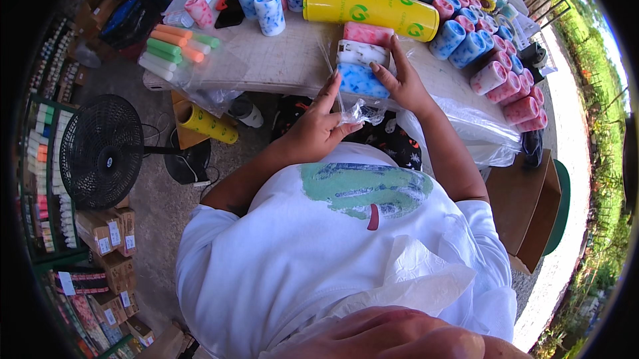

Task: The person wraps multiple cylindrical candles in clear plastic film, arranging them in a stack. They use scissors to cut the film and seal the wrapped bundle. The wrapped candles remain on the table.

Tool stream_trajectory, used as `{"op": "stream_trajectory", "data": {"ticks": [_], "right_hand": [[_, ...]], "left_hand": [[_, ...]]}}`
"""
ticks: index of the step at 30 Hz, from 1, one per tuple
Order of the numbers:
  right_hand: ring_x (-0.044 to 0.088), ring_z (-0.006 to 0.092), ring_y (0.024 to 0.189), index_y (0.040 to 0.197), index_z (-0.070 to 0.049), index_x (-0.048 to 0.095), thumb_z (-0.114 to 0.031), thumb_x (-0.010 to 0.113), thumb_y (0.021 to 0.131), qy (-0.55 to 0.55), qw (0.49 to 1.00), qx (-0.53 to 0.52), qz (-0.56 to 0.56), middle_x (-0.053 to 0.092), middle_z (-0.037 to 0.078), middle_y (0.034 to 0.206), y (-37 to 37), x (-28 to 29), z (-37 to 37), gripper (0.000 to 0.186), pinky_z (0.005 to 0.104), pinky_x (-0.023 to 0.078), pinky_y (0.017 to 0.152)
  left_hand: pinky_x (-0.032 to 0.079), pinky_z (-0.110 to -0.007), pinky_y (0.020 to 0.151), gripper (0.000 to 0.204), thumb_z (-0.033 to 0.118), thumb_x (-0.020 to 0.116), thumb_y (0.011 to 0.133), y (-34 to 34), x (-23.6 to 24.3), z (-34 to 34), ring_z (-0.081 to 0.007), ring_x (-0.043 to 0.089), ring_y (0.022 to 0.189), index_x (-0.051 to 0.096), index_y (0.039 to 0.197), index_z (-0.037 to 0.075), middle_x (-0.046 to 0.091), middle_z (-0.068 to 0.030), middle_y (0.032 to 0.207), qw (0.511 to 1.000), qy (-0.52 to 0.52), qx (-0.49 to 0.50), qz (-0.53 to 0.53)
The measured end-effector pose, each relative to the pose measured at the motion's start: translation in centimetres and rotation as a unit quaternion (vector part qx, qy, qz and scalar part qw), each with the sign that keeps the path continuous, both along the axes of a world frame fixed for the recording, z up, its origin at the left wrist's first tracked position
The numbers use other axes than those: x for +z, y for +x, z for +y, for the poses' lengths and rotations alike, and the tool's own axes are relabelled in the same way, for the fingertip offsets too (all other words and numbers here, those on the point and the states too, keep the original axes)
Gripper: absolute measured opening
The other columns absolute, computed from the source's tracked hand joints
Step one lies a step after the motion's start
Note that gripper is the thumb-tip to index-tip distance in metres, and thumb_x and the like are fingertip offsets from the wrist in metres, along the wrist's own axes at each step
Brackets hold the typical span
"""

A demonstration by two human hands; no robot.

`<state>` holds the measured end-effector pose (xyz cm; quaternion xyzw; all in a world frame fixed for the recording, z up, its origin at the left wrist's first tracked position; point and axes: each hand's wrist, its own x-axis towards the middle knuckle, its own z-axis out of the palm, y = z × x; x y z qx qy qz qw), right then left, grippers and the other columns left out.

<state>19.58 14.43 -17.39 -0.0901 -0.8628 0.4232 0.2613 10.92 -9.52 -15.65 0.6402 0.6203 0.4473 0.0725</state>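
Three mottled pillar candles lie side by side at the table's near edge: a pink one [368, 33], a white one [356, 52] and a blue one [363, 78]. My right hand [407, 86] grips their right side, thumb over the white and blue ones, a finger at the pink one. Clear plastic film [359, 114] bunches up below the blue candle. My left hand [321, 123] pinches this film, its index finger reaching to the blue candle's left side. Just behind lies a large yellow roll of film [373, 9].
Rows of blue and pink mottled candles [459, 43] crowd the back and right of the table [286, 63]. At left are slim coloured candles [174, 46] and a black phone [230, 11]. A fan [106, 153] stands left; an open cardboard box [526, 209] sits right.
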Motion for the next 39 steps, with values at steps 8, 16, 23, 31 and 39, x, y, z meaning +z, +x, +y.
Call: {"op": "stream_trajectory", "data": {"ticks": [8,16,23,31,39], "right_hand": [[0.028,0.0375,0.139,0.149,0.002,0.014,-0.045,0.057,0.092,0.012,0.999,0.026,-0.044,0.033,0.025,0.148,0.0,0.2,0.7,0.086,0.0412,0.017,0.113],[0.029,0.0338,0.14,0.151,-0.002,0.01,-0.044,0.057,0.091,0.021,0.998,0.014,-0.065,0.038,0.023,0.145,0.1,-0.2,1.1,0.086,0.0441,0.013,0.114],[0.039,0.0348,0.134,0.147,-0.003,0.029,-0.039,0.061,0.09,0.057,0.997,-0.048,-0.038,0.041,0.022,0.143,0.3,0.8,0.1,0.074,0.0456,0.024,0.11],[0.049,0.0346,0.116,0.115,-0.006,0.057,-0.029,0.078,0.076,0.205,0.972,-0.034,0.112,0.054,0.015,0.117,6.1,3.9,-4.2,0.05,0.0423,0.034,0.1],[0.054,0.0282,0.096,0.098,-0.009,0.056,-0.017,0.083,0.065,0.363,0.92,-0.069,0.132,0.057,0.008,0.099,6.6,0.9,-6.3,0.044,0.0428,0.037,0.087]], "left_hand": [[0.024,-0.043,0.112,0.03,0.02,0.066,0.089,0.2,0.2,0.0,-0.0445,0.021,0.141,0.067,0.099,-0.008,0.012,-0.036,0.15,1.0,-0.012,0.001,-0.012],[0.024,-0.043,0.112,0.03,0.02,0.066,0.089,0.1,0.2,-0.1,-0.0438,0.02,0.141,0.067,0.098,-0.009,0.011,-0.0355,0.15,1.0,-0.015,-0.006,-0.014],[0.025,-0.042,0.112,0.029,0.019,0.066,0.089,0.0,0.1,-0.2,-0.0422,0.021,0.141,0.067,0.102,-0.007,0.012,-0.0337,0.151,1.0,-0.023,-0.005,-0.013],[0.034,-0.038,0.106,0.026,0.017,0.063,0.091,0.3,0.4,-0.4,-0.0343,0.036,0.135,0.067,0.107,-0.004,0.019,-0.0281,0.152,0.998,0.007,-0.002,-0.07],[0.046,-0.029,0.089,0.047,0.018,0.053,0.098,0.5,1.7,-0.3,-0.0143,0.062,0.094,0.041,0.135,-0.009,0.051,-0.0177,0.133,0.99,-0.031,0.003,-0.135]]}}
